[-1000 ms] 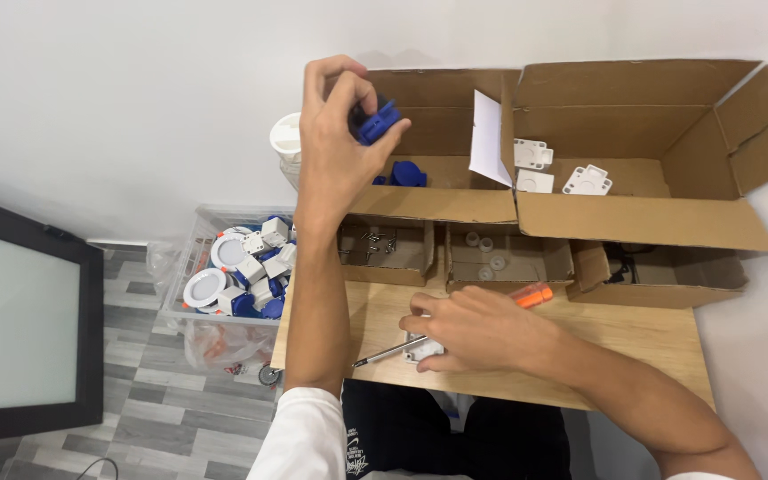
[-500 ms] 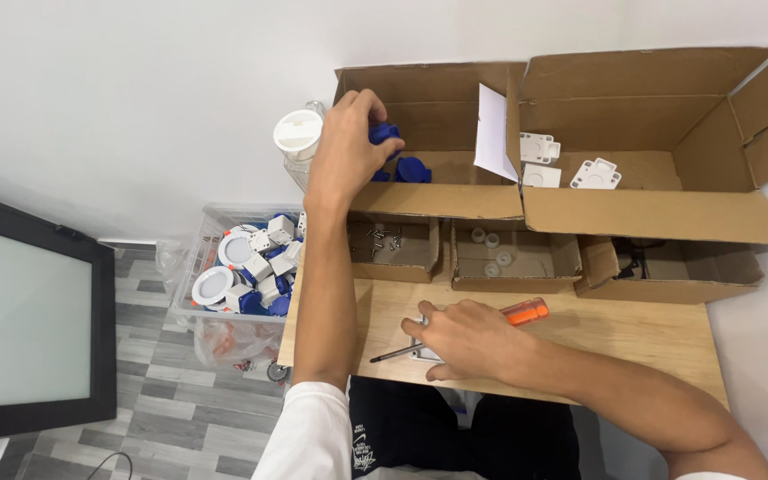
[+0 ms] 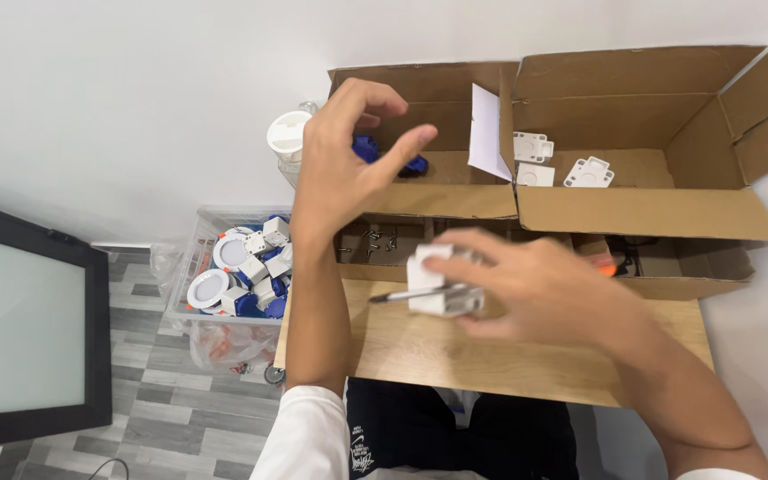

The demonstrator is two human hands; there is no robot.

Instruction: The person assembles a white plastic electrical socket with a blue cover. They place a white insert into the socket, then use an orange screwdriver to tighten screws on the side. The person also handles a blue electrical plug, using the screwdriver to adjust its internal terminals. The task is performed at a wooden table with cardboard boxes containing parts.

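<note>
now r hand (image 3: 544, 289) holds white part (image 3: 433, 289) w/ screwdriver (image 3: 411, 294); l hand (image 3: 348, 169) empty.

a small white plastic block (image 3: 437, 286), boxy and blurred, is held in the fingers of the right hand (image 3: 535, 289), with a thin metal screwdriver shaft (image 3: 415, 294) lying across its front, its tip pointing out past the grip to the left. blue plastic parts (image 3: 368, 148) are seen just behind the open, empty left hand (image 3: 344, 169), lying inside the cardboard box.
</note>
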